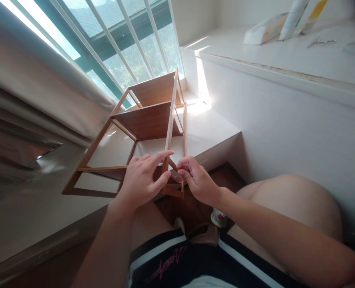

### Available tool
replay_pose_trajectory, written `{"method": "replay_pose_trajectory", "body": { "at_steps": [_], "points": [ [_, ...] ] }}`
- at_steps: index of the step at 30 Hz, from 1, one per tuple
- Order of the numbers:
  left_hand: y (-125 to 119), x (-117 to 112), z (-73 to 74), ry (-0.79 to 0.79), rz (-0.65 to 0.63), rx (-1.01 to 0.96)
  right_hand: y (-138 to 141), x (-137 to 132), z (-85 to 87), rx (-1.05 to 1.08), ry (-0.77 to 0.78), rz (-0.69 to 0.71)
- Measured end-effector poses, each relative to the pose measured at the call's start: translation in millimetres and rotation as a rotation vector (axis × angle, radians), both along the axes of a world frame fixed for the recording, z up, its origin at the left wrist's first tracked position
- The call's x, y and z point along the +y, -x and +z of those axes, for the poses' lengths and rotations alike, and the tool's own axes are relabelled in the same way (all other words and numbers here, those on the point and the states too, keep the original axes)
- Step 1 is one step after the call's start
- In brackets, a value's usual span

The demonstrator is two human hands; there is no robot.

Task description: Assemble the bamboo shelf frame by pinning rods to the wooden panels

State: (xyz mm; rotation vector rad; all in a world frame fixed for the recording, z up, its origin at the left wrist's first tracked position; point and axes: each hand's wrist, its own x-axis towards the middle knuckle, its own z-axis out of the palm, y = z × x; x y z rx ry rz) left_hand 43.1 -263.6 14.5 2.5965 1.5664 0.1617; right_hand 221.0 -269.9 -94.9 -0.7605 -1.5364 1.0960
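Note:
A wooden shelf rack (pixel 147 116) with brown boards leans in front of me. My left hand (pixel 145 176) is at its lower part, with thumb and forefinger spread on either side of an upright post; whether they press on the wood I cannot tell. Just right of that post, my right hand (pixel 199 180) is closed in a pinch on a thin metal rod (pixel 189 166). Only a short end of the rod shows between the fingers, and the rest is hidden. The fingertips are right beside the lower joint of the rack.
A barred window (pixel 126 44) lies behind the rack, with a curtain (pixel 45 76) at the left. On the white ledge (pixel 240 56) at upper right are a white packet (pixel 264 30), a tube (pixel 294 18) and a small metal tool (pixel 321 41). My knee is near the wall.

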Motion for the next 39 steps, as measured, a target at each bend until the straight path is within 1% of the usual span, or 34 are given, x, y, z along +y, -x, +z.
{"method": "replay_pose_trajectory", "body": {
  "at_steps": [3,5,10,12,14,17,20,24,27,31,34,36,39],
  "points": [
    [-1.0,0.6,0.4,0.004,0.005,0.005,-8.7,16.3,11.9,-0.115,-0.076,0.074],
    [-1.4,0.7,0.4,0.005,0.012,0.005,-11.5,25.0,17.8,-0.141,-0.084,0.109],
    [-0.4,-0.2,1.2,0.027,0.005,0.015,-11.7,35.7,22.0,-0.198,-0.077,0.143],
    [0.2,-0.4,1.9,0.031,0.000,0.022,-12.5,36.1,23.0,-0.221,-0.094,0.142],
    [0.1,-0.4,2.4,0.029,0.000,0.021,-14.6,35.6,25.6,-0.229,-0.096,0.110],
    [-1.0,0.0,2.9,0.036,-0.006,0.011,-19.0,35.7,31.6,-0.215,-0.084,0.073],
    [-1.8,0.2,2.7,0.030,-0.014,0.003,-21.3,37.8,36.0,-0.201,-0.087,0.069],
    [-0.7,-0.3,2.6,0.030,-0.028,0.003,-19.6,40.9,36.2,-0.110,-0.114,0.093],
    [-0.1,-1.0,2.6,0.026,-0.029,0.001,-17.4,41.7,34.1,-0.016,-0.153,0.137],
    [-1.4,-1.2,2.2,0.031,-0.022,-0.010,-16.0,40.4,30.2,0.029,-0.159,0.144],
    [-2.4,-1.1,1.9,0.035,-0.012,-0.016,-15.5,38.4,27.8,0.034,-0.131,0.145],
    [-2.5,-1.2,1.8,0.035,-0.006,-0.019,-14.7,37.4,26.8,0.051,-0.094,0.172],
    [-2.1,-1.5,1.5,0.028,-0.004,-0.023,-12.4,37.4,25.6,0.129,0.024,0.257]
  ]
}}
